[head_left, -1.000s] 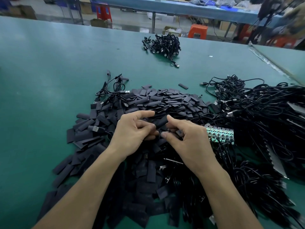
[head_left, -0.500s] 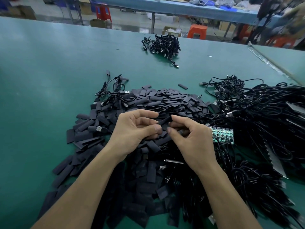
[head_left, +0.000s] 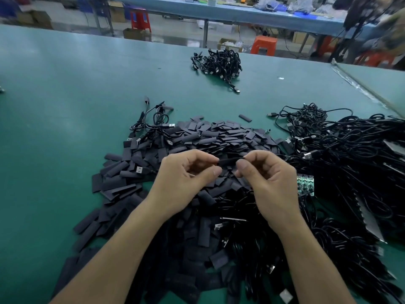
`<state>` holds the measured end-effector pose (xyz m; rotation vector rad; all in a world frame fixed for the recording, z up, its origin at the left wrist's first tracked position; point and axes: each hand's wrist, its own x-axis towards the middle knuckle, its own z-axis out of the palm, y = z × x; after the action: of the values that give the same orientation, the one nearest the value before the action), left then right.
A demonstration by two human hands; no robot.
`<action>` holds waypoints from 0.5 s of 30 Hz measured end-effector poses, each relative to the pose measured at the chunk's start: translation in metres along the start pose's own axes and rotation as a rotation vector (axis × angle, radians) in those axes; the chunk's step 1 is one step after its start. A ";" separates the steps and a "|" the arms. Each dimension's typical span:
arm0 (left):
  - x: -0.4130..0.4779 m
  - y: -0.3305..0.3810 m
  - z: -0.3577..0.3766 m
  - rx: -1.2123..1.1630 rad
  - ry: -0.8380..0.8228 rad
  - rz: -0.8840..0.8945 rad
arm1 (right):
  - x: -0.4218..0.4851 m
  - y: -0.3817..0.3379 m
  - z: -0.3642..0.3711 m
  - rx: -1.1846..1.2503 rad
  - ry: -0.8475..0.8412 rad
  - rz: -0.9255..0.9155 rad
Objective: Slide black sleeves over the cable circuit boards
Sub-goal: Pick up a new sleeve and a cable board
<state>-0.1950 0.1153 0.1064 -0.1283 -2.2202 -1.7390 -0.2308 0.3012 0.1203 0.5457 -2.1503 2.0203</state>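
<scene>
A black sleeve (head_left: 230, 160) is held level between my two hands, just above a big heap of flat black sleeves (head_left: 208, 137) on the green table (head_left: 65, 106). My left hand (head_left: 186, 178) pinches its left end with thumb and forefinger. My right hand (head_left: 267, 181) pinches its right end the same way. Whether a circuit board is inside the sleeve I cannot tell. A row of green circuit boards (head_left: 305, 184) lies just right of my right hand, at the edge of a tangle of black cables (head_left: 350, 161).
A small bundle of black cables (head_left: 219, 64) lies far back in the middle. A few cables with USB plugs (head_left: 153, 123) lie at the heap's back left. More cables spread under my right forearm. The table's right edge (head_left: 361, 88) runs diagonally; stools and boxes stand beyond.
Both hands have lifted slightly off the heap and drawn apart. The sleeve, bunched between the fingers before, is now stretched out level between them.
</scene>
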 end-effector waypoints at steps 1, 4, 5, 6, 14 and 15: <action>-0.001 0.000 -0.002 0.180 0.009 0.062 | 0.001 -0.003 -0.001 0.046 0.019 -0.008; 0.002 0.008 -0.008 0.561 0.014 0.163 | 0.005 -0.010 -0.006 0.146 0.135 -0.019; 0.004 0.010 -0.008 0.598 0.014 0.158 | 0.006 -0.012 -0.008 0.125 0.182 -0.022; 0.007 0.013 -0.007 0.606 0.026 0.142 | 0.007 -0.013 -0.011 0.062 0.220 -0.022; 0.104 0.010 -0.041 0.522 0.529 -0.251 | 0.011 -0.022 -0.048 -1.024 0.061 0.173; 0.115 0.004 -0.049 0.550 0.564 -0.300 | 0.009 -0.022 -0.049 -1.106 0.036 0.238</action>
<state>-0.2935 0.0551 0.1551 0.7530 -2.2353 -1.0262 -0.2385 0.3470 0.1481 0.0720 -2.8957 0.6051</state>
